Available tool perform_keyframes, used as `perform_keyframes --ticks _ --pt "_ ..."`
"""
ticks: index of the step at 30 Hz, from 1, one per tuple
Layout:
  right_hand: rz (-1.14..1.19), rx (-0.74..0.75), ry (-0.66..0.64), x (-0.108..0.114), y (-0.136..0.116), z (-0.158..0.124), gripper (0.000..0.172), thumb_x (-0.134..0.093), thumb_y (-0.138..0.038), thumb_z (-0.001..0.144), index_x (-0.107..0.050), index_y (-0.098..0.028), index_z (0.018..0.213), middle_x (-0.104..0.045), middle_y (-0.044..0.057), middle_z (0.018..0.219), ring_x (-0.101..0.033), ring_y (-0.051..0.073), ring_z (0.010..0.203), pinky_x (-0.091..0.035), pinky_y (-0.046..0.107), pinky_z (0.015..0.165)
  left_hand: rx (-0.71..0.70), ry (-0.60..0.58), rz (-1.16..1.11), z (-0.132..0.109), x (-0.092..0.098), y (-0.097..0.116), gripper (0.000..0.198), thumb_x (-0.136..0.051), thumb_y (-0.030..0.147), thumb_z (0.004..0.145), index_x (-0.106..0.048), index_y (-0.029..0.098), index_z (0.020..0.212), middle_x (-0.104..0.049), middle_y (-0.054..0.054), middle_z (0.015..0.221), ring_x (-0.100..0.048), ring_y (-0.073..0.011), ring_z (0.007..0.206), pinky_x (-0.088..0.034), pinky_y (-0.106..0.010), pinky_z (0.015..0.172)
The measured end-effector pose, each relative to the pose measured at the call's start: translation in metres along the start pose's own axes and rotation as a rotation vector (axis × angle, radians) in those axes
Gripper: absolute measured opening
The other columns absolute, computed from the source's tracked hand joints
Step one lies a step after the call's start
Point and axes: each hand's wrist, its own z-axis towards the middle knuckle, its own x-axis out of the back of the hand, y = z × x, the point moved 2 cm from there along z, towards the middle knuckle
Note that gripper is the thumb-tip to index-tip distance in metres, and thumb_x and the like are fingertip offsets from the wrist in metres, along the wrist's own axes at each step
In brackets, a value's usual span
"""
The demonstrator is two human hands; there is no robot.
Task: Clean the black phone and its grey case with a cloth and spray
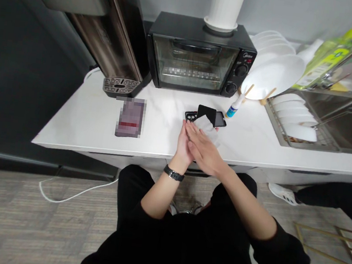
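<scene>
My left hand (184, 146) is at the counter's front edge, palm turned up, a black watch strap on its wrist. Across it lies my right hand (204, 152), its fingers flat and together. A white tissue (208, 130) sticks out from between the hands; whether it wraps anything is hidden. Just beyond the fingers, a black phone case (221, 119) lies on the counter with its camera cutouts showing. Partly over the case is a flat black square piece (206, 115), perhaps a cloth. A small spray bottle (233, 108) with a blue label stands to the right.
A blurred-out phone-shaped object (130, 118) lies left on the white counter (163, 134). Behind stand a water dispenser (111, 34) and a toaster oven (201, 58). White plates (273, 71) and a sink (340, 126) are to the right. Another person's shoe (284, 194) shows below.
</scene>
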Motion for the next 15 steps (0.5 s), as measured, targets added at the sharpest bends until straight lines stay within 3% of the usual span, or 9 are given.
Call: perform_keyframes --ticks 3,7,11,15 --pt "-0.013 -0.016 0.004 0.019 0.029 0.024 0.069 -0.035 -0.029 0.106 -0.018 -0.017 0.172 -0.034 0.012 0.174 -0.037 0.026 0.160 -0.029 0.055 0.133 0.080 -0.059 -0.002 -0.004 -0.007 0.001 0.056 -0.039 0.056 0.110 -0.060 0.022 0.149 -0.059 -0.008 0.158 -0.049 -0.0260 0.153 -0.044 -0.039 0.124" --pt "-0.209 -0.135 0.113 0.026 0.054 0.056 0.071 -0.048 -0.039 0.102 -0.034 -0.015 0.167 -0.016 0.013 0.180 -0.017 0.033 0.167 -0.019 0.063 0.133 0.142 -0.126 0.029 -0.012 -0.017 0.000 0.061 -0.035 0.058 0.111 -0.061 0.017 0.147 -0.067 -0.012 0.148 -0.055 -0.0283 0.148 -0.043 -0.045 0.124" --pt "-0.268 -0.322 0.229 0.007 0.038 0.048 0.076 -0.040 -0.042 0.105 -0.021 -0.007 0.170 -0.010 0.018 0.180 -0.007 0.035 0.168 -0.015 0.065 0.132 0.091 -0.182 0.058 -0.012 -0.016 -0.002 0.061 -0.032 0.061 0.110 -0.067 0.020 0.140 -0.065 -0.008 0.152 -0.052 -0.0261 0.151 -0.044 -0.043 0.124" --pt "-0.176 -0.240 0.169 -0.010 0.006 0.015 0.068 -0.025 -0.037 0.109 -0.017 -0.013 0.172 -0.014 0.013 0.180 -0.010 0.027 0.168 -0.019 0.057 0.134 -0.027 -0.161 0.046 -0.002 -0.005 -0.001 0.049 -0.039 0.059 0.109 -0.075 0.031 0.125 -0.066 0.003 0.151 -0.046 -0.0205 0.156 -0.042 -0.035 0.125"
